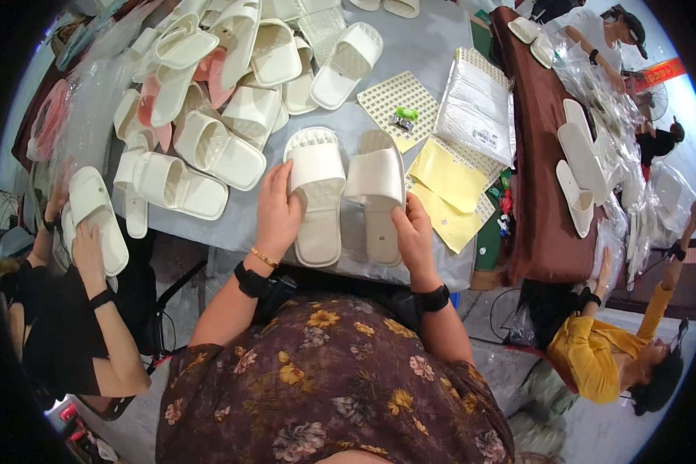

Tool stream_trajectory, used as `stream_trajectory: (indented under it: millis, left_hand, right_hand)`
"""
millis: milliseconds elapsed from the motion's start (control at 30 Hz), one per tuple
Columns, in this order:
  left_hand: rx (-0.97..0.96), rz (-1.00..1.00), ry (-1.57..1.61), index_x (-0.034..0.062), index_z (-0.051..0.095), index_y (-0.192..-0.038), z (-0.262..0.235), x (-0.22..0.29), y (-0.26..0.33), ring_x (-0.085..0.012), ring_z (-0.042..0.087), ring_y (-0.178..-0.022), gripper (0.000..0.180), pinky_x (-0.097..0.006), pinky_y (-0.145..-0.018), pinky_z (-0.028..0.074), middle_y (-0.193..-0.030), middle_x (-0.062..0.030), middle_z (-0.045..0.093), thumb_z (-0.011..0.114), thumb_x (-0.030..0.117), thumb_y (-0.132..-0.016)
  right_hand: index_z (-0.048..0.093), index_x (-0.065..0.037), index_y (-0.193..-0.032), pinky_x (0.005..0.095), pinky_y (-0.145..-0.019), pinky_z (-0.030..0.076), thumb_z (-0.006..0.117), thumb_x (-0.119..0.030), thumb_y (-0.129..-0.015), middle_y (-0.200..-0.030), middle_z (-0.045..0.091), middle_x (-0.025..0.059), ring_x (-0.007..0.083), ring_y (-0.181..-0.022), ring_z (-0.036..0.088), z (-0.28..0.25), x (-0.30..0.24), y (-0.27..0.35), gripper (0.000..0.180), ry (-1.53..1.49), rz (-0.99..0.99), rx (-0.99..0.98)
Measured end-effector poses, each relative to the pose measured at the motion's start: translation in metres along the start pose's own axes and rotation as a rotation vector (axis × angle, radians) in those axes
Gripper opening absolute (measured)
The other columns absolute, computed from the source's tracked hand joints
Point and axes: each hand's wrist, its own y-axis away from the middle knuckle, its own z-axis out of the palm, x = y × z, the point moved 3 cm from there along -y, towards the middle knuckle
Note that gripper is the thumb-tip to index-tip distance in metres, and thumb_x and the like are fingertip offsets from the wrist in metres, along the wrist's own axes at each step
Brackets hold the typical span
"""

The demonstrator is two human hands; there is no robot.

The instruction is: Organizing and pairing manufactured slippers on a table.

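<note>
While both my hands sit at the near edge of the grey tabletop (433, 46), I've got a pair of white slippers side by side right in front of me. My left hand (277, 210) is curled loosely against the outer side of the left slipper (315, 195), fingers up along its strap, palm pressing the edge; it's a light hold, not a clench. My right hand (414, 232) grips the heel end of the right slipper (377, 193), thumb on the sole, fingers wrapped round the side.

Both slippers run lengthwise away from me, heels toward my body, toes pointing up the tabletop. They lie close, a narrow strip of grey between them, the right one tipped slightly inward at the toe. Each hand has its own slipper, so neither needs to cross over.

Beyond and to my left there's a big heap of white slippers (224, 85), a few pink ones mixed in, nearly touching my left slipper's toe end. To my right, yellow sheets (447, 179) lie just beside the right slipper, with a perforated card (398, 99) and a clear packet (478, 104) farther up. A person on my left holds another slipper (94, 216); others work at the brown table (537, 193) to my right.
</note>
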Motion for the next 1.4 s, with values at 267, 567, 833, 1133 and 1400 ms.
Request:
stream_trajectory:
  millis: [267,567,833,1133,1400]
  left_hand:
    - [-0.06,-0.075,0.019,0.0024,0.046,-0.14,-0.006,0.012,0.013,-0.0377,0.047,-0.127,0.056,-0.042,-0.106,0.04,-0.139,-0.0211,0.046,0.061,0.003,-0.086]
    - [-0.083,0.554,-0.241,0.0068,0.062,-0.125,0.009,0.067,0.032,-0.0333,0.054,-0.118,0.048,-0.045,-0.101,0.041,-0.131,-0.0128,0.057,0.072,0.012,-0.079]
    - [-0.396,0.554,-0.095,0.0084,0.062,-0.12,0.041,0.067,0.022,-0.0294,0.053,-0.119,0.048,-0.042,-0.099,0.041,-0.13,-0.0103,0.058,0.076,0.026,-0.078]
    - [-0.461,0.548,-0.133,0.0093,0.058,-0.126,0.045,0.065,0.021,-0.031,0.051,-0.121,0.054,-0.044,-0.101,0.039,-0.132,-0.0104,0.056,0.074,0.032,-0.08]
    - [-0.454,0.534,-0.14,0.0087,0.058,-0.125,0.044,0.065,0.02,-0.0309,0.051,-0.122,0.054,-0.044,-0.101,0.039,-0.131,-0.0107,0.057,0.074,0.033,-0.08]
  right_hand:
    - [0.045,0.002,-0.139,0.0424,-0.092,0.048,0.061,-0.011,-0.088,-0.119,0.062,0.0283,0.0414,-0.11,0.06,0.001,0.008,-0.014,0.054,0.521,-0.158,0.004]
    - [0.051,0.001,-0.129,0.0446,-0.08,0.05,0.072,-0.013,-0.08,-0.102,0.057,0.0206,0.0378,-0.095,0.06,0.012,-0.017,-0.004,0.055,1.048,-0.355,0.255]
    - [0.065,-0.006,-0.096,0.0431,-0.069,0.051,0.066,-0.004,-0.083,-0.089,0.061,0.0134,0.0351,-0.079,0.062,0.004,-0.01,0.032,0.014,0.826,-0.408,0.011]
    - [0.062,-0.008,-0.094,0.0456,-0.071,0.051,0.065,-0.011,-0.086,-0.089,0.06,0.0142,0.0381,-0.082,0.062,0.015,-0.013,0.032,0.008,0.955,-0.289,-0.006]
    - [0.06,-0.006,-0.094,0.0459,-0.071,0.051,0.064,-0.009,-0.086,-0.091,0.059,0.0162,0.0384,-0.083,0.061,0.014,-0.004,0.026,0.01,0.977,-0.286,-0.083]
